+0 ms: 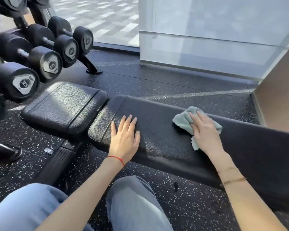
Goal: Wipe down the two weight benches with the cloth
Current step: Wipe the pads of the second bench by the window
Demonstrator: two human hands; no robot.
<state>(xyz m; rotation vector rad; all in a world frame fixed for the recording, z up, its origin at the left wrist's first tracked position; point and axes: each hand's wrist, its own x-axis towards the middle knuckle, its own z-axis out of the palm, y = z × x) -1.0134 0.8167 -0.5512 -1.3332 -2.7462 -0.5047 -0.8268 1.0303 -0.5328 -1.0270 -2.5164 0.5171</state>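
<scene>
Your right hand [205, 130] lies flat on the cloth [183, 120], fingers straight, pressing it onto the long pad [165, 139] of the bench, toward its far edge. Your left hand [125, 135] rests open and flat on the same pad near its left end, holding nothing, just bracing you.

The main risk is the cloth itself. It is bunched under your palm, with loose folds sticking out to the left and below the hand, so only part of it meets the leather. Pressing with flat fingers and no real grasp, you could slide over it and leave it behind, or push it off the far edge onto the floor [157, 80].

Coverage is the next worry. The strip under your left hand, the near edge of the pad and the seam by its left end are all easy to skip if that hand stays put. The short seat pad [62, 107] to the left looks like a separate surface and could be forgotten, as could the gap between the two pads.

The dumbbells [45, 62] on the rack stand close beyond the seat pad, so a wide sweep there could knock your knuckles. Only one bench is visible here; I cannot tell where the second one is.
</scene>
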